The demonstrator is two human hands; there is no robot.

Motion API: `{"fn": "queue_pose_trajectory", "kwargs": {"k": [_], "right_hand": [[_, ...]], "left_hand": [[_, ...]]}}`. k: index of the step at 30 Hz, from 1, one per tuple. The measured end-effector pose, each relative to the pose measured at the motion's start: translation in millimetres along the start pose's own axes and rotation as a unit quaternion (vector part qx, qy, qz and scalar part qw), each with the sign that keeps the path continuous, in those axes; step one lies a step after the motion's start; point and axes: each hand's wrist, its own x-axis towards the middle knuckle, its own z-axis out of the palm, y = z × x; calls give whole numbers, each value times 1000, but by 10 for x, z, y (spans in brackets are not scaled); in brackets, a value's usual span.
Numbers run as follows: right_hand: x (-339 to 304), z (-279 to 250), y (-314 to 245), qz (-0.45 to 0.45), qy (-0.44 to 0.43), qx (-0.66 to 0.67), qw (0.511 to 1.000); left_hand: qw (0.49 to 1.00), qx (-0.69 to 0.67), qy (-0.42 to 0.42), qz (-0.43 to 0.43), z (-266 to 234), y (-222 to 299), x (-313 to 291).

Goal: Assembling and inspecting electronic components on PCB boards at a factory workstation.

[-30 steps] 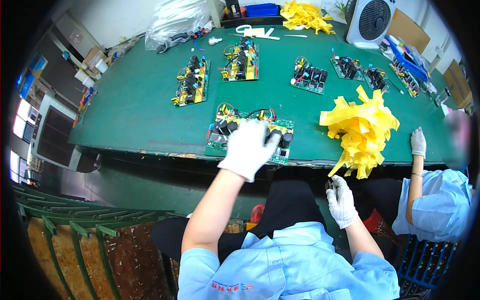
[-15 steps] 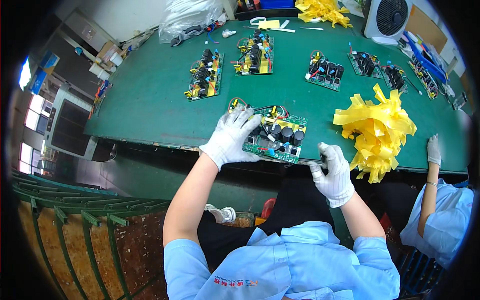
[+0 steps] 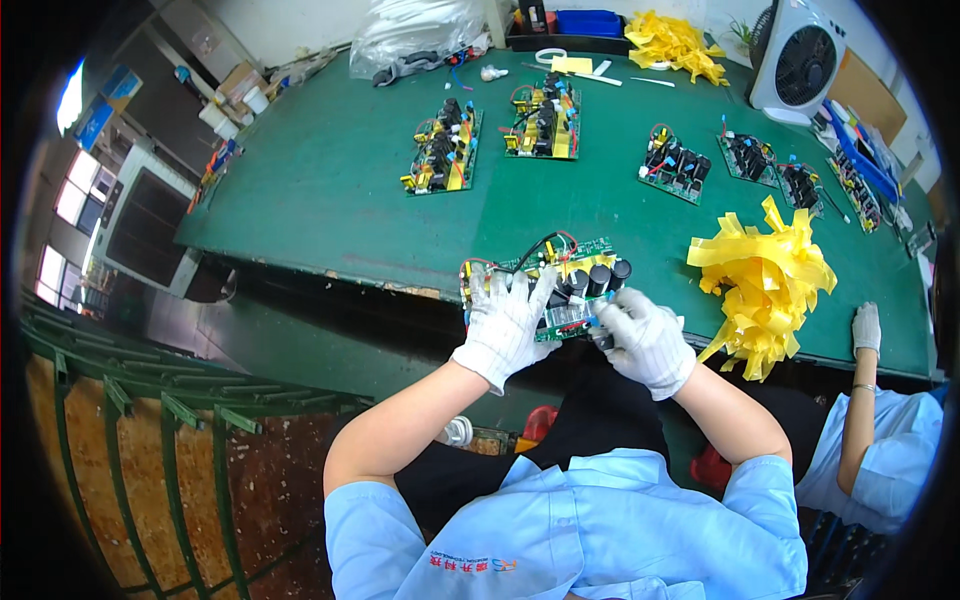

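A green circuit board [image 3: 572,270] with black cylindrical capacitors, yellow tape and red and black wires lies at the table's near edge. My left hand [image 3: 505,325], in a white glove, grips its left part, fingers over the components and thumb along the near side. At the board's right near corner is my right hand [image 3: 648,345], also gloved, with its fingers bent together beside a small blue part. A little dark thing shows under those fingertips; what it is, I cannot make out.
A heap of yellow tape strips [image 3: 765,285] lies right of my hands. Several more circuit boards [image 3: 543,120] stand farther back on the green table [image 3: 330,190]. A fan [image 3: 800,60] is at the back right. A co-worker's gloved hand [image 3: 866,328] rests on the right edge.
My right hand has moved left from beside the board to its near right corner. The board has shifted and looks more tilted, with my left hand still on it. The view has shifted slightly.
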Motion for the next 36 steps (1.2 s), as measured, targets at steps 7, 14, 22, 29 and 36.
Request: {"fn": "queue_pose_trajectory", "kwargs": {"k": [7, 14, 22, 29, 36], "right_hand": [[265, 257, 14, -112, -62, -97, 987], [1177, 19, 30, -91, 0, -113, 989], [1709, -36, 384, -64, -129, -69, 987], [1747, -23, 343, -73, -136, -50, 987], [1812, 24, 416, -80, -187, -81, 976]], "left_hand": [[992, -91, -77, 39, -229, -281, 244], [990, -98, -98, -10, -425, -672, 655], [985, -164, -30, 35, -415, -987, 991], [992, -101, -60, 47, -324, -1020, 1072], [984, -144, -83, 61, -350, -1042, 1071]]}}
